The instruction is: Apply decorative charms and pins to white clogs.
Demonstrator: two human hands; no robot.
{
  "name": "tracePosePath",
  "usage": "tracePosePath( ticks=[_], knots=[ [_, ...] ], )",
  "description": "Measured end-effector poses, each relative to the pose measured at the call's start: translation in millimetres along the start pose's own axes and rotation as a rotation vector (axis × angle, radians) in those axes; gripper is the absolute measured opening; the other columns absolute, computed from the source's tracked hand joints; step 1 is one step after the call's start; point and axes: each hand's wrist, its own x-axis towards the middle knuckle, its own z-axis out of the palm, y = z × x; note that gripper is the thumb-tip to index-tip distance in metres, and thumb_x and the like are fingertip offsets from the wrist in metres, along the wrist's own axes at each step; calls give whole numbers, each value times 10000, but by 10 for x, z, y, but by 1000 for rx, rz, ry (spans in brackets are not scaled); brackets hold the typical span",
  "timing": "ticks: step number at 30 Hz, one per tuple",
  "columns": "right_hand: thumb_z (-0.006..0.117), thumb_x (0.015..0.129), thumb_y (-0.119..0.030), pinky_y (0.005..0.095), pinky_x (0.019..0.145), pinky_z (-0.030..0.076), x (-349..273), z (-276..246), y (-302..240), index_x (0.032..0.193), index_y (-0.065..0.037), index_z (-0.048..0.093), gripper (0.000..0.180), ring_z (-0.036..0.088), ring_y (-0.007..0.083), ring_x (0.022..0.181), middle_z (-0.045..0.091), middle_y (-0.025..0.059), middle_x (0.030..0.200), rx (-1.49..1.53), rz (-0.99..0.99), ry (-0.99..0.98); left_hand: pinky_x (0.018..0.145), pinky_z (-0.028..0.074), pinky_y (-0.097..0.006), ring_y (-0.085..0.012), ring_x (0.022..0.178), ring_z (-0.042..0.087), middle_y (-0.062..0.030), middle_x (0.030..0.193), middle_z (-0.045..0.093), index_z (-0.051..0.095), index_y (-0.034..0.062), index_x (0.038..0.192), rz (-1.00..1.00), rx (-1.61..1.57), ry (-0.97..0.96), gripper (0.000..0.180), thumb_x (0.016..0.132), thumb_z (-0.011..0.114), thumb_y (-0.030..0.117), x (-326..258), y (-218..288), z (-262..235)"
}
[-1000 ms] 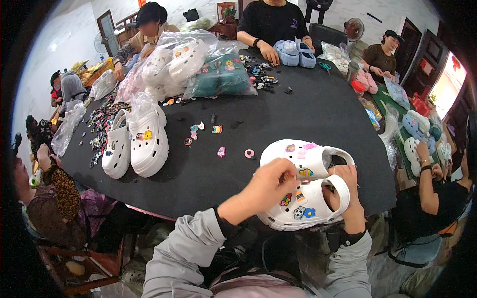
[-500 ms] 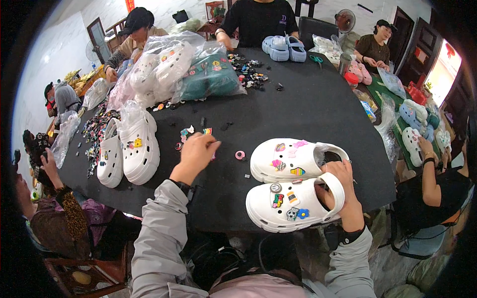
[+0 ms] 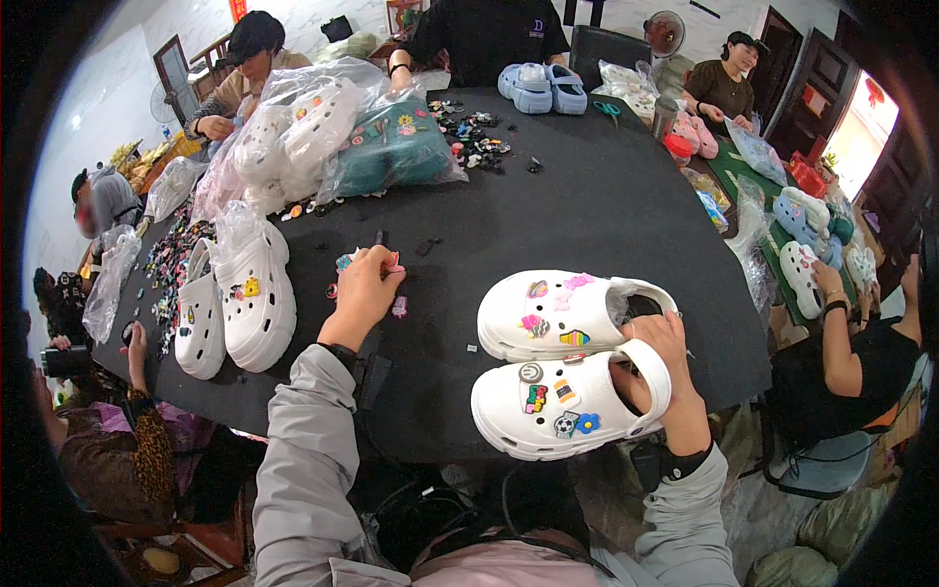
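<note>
On the right of the table, my right hand (image 3: 663, 357) grips a pair of white clogs by their adjoining sides, with fingers inside the heel openings. The far clog (image 3: 504, 311) bears pastel and rainbow charms. On the near clog (image 3: 504, 416) are a smiley, a football and a blue flower. My left hand (image 3: 364, 293) is bent over a small group of loose charms, fingertips drawn together; what they hold, if anything, is hidden. A pink charm (image 3: 400, 306) lies just beside it. To its left stands another white clog pair (image 3: 259, 308), one stuffed with clear plastic.
Bagged white clogs (image 3: 323, 127) and a bagged teal pair (image 3: 391, 161) lie across the table. Charm heaps (image 3: 474, 137) spread behind and at left (image 3: 176, 264). Light-blue clogs (image 3: 543, 88) and scissors (image 3: 608, 110) sit at the far edge. Several people work around.
My left hand has shifted slightly left over the charms. The round pink charm that lay between it and the clogs is no longer on the table. My right hand keeps its grip.
</note>
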Motion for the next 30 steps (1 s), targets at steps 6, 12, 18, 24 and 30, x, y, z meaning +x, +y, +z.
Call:
tracePosePath(
  ticks=[6,12,18,24,30],
  knots=[
    [726,679,-229,504,973,324,7,-15,-9,951,-27,557,379,570,320,919,595,127,914,-13,-18,30,711,477,-383,-278,801,612,-101,824,628,634,34,817,205,-15,185,169,775,740,160,13,362,-113],
    [734,656,-212,519,973,325,-9,-8,-17,953,-34,558,388,573,327,917,598,131,914,-23,-5,22,662,497,-351,-259,750,631,-87,814,652,676,46,805,515,-424,-63,98,735,736,77,-115,1371,7],
    [766,609,-167,533,992,314,9,-14,-42,956,-47,562,420,578,327,927,604,123,923,8,13,20,708,465,-374,-239,794,627,-44,841,664,691,86,818,655,-261,-125,76,766,700,141,-146,1443,-49],
    [722,747,-337,534,1004,301,-30,-86,0,976,-77,579,375,568,271,970,600,80,957,-31,36,-5,770,436,-371,-209,896,611,-14,940,670,719,114,913,730,-178,-170,144,784,657,101,-235,1496,-125],
    [718,746,-332,543,1015,294,6,-29,-41,1016,-79,578,395,568,267,984,596,77,964,-47,43,-29,802,395,-372,-209,1001,555,-5,1048,631,702,112,998,729,33,-210,268,766,599,27,-347,1532,-216]
  ],
)
